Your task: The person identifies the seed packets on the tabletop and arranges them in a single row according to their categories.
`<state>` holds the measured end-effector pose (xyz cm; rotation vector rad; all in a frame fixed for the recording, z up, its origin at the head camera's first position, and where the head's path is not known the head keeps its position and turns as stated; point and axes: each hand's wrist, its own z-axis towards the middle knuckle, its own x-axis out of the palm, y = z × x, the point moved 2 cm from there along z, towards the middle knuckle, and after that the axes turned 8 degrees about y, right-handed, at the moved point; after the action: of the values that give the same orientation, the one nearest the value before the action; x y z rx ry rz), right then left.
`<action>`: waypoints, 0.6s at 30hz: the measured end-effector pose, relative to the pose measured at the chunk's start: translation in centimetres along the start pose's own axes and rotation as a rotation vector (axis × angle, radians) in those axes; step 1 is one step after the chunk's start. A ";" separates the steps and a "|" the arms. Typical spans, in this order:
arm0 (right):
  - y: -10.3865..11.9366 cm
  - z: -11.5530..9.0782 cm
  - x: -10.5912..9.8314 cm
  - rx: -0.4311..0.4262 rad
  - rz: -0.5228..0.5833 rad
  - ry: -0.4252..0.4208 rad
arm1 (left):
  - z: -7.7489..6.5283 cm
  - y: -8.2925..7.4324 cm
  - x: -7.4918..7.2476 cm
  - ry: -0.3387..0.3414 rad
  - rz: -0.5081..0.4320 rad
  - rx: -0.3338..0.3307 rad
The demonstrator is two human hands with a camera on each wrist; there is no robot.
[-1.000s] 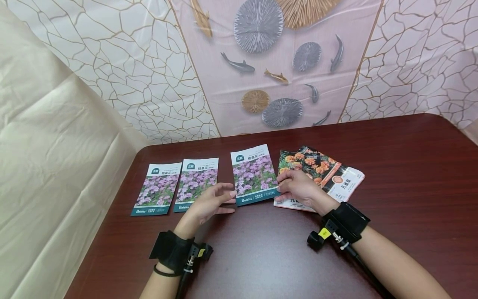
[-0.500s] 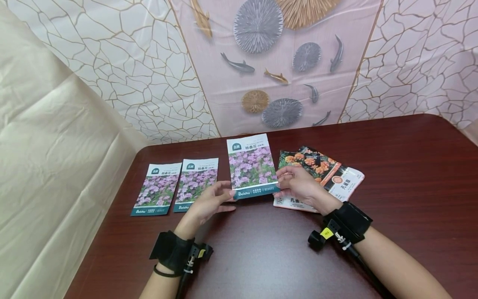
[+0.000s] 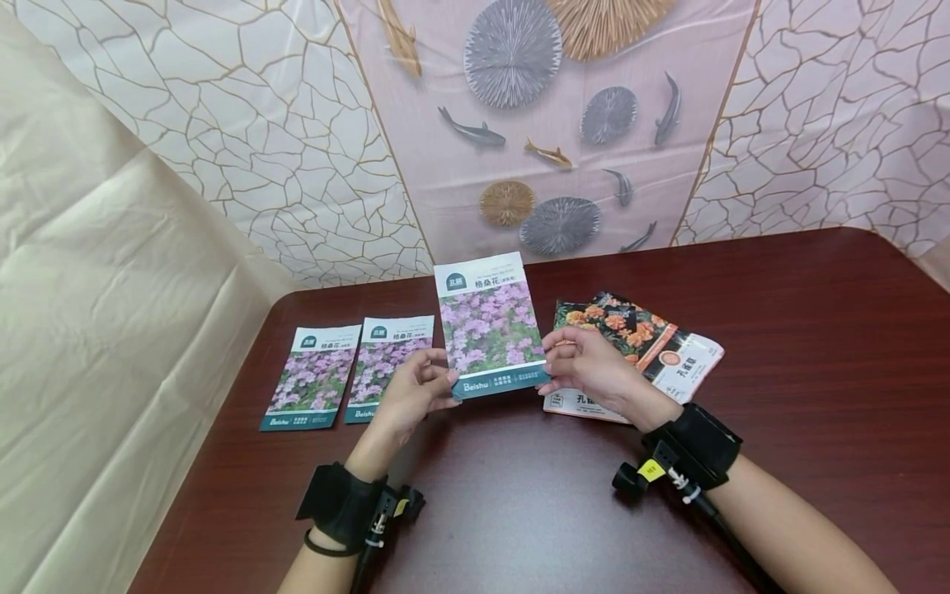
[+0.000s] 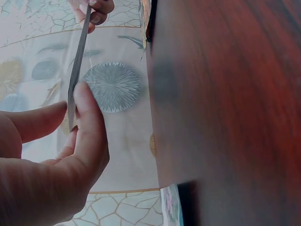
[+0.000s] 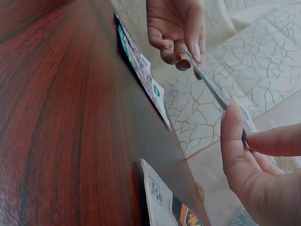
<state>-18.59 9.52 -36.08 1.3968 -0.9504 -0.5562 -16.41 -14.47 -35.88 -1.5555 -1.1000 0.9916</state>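
Toward the left edge of the tabletop [image 3: 831, 355], one purple-flower packet [image 3: 312, 371] lies flat, with a second packet [image 3: 395, 359] just beside it; these two seem already placed. The left hand [image 3: 414, 394] pinches the lower left corner of a third packet [image 3: 491, 322], and the right hand [image 3: 592, 371] pinches its lower right corner. This one is raised and tilted above the tabletop, its top reaching past the far edge in the head view, so setting it down appears left to do. Right of centre, orange-flower packets [image 3: 644, 340] overlap askew, apparently not yet tidied. The third packet looks flat, thin and uncreased: green emblem upper left, white top, purple blossoms, teal band below.
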 end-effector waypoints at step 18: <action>-0.6 0.2 0.7 -0.003 -0.072 0.009 | -0.2 -0.4 -0.6 -0.068 0.114 -0.010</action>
<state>-18.24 8.77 -36.50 1.4346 -0.8939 -0.6045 -16.46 -15.02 -35.38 -1.6174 -1.0734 1.1242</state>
